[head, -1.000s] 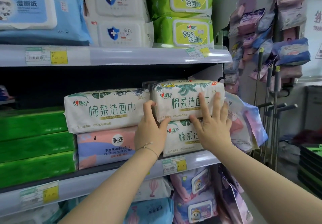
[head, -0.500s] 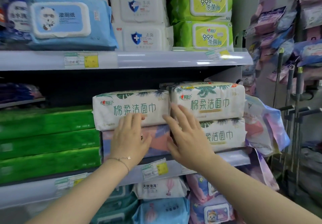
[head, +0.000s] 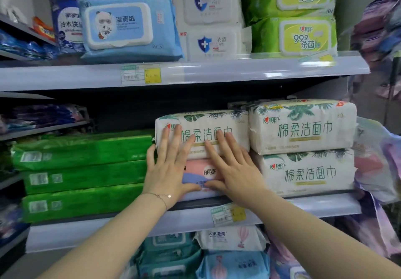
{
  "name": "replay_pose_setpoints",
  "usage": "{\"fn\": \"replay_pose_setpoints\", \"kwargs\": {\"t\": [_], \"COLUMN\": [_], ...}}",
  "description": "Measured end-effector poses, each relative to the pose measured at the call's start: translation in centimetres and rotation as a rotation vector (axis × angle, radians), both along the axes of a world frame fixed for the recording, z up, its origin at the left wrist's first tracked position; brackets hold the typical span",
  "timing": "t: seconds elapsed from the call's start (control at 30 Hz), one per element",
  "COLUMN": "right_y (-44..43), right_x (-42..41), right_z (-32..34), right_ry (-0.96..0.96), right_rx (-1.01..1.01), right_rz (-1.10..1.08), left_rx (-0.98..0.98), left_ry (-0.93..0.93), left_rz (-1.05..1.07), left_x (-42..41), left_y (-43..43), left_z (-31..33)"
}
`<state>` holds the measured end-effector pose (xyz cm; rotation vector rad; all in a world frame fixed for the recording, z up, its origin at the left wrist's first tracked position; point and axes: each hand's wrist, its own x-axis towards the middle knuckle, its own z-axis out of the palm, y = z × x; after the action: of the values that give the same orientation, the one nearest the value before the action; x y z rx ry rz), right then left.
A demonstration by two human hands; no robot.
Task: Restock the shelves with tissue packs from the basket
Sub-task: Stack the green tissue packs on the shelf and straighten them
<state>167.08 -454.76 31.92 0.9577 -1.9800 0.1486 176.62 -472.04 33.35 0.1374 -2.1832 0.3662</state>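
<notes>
Left hand point(head: 169, 170) and right hand point(head: 232, 168) moved up the stack since 0.5 s ago | both spread flat, pressing white tissue pack point(head: 230, 124) above pink pack point(head: 208, 171) | probably to push it flush on middle shelf point(head: 314, 206)

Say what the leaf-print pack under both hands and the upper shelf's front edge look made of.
Leaf-print pack: probably thin plastic film, semi-matte; it creases at the corners and bulges softly. Upper shelf's front edge: glossy, likely a clear plastic strip over painted metal; light streaks along it.
</notes>
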Motion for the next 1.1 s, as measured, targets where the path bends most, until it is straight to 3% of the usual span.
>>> {"fn": "replay_pose_setpoints", "kwargs": {"t": [0.27, 0.47, 0.7, 0.93, 1.1], "right_y": [0.3, 4.2, 11.1, 14.2, 13.3], "right_x": [1.8, 3.0, 1.3, -1.0, -0.8], "right_z": [0.1, -0.2, -1.2, -1.1, -1.0], "right_ry": [-0.044, 0.063, 0.126, -0.074, -0.128], "right_rx": [-0.059, -0.037, -0.189, -0.221, -0.214], "right_rz": [0.093, 0.164, 0.009, -0.212, -0.244], "left_rx": [0.026, -0.033, -0.098, -0.070, -0.062], "left_ry": [0.055, 0.184, 0.124, 0.044, -0.059], "left_rz": [-0.019, -0.218, -0.334, -0.304, -0.364], "left_x": [-0.3, -1.1, -2.9, -5.3, -4.4], "left_y": [1.2, 5.3, 11.4, 14.0, 13.3], "left_z": [-0.6, -1.4, -2.0, -1.5, -0.8]}}
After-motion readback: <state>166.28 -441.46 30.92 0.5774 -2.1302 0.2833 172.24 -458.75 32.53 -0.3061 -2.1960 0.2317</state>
